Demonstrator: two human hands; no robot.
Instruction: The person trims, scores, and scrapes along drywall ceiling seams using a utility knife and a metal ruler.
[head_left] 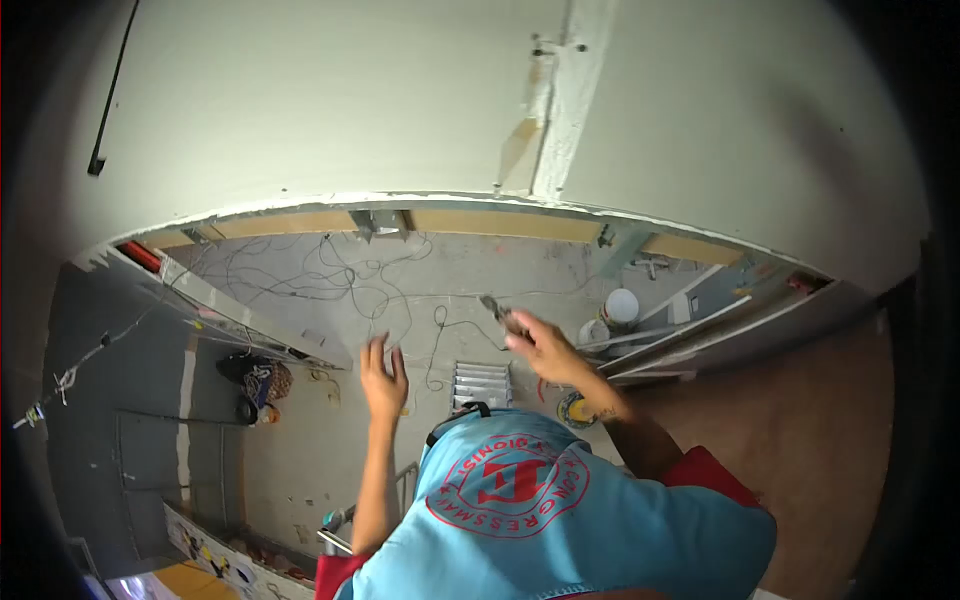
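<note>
My right hand (547,346) is closed around a small hand tool with a grey metal end (491,304), which looks like a putty knife. Its tip points up and to the left, just below the edge of the pale board (330,110). My left hand (383,378) is raised at the left with its fingers apart and nothing in it. Neither hand touches the board. White filler (572,110) runs along a joint in the board, beside a torn brownish patch (518,150).
Far below, cables (350,280) lie tangled on the grey floor. White steps (482,384) stand beneath me. White buckets (621,306) and long metal strips (690,335) are at the right. A dark bag (240,370) lies at the left, near a hanging cable (100,342).
</note>
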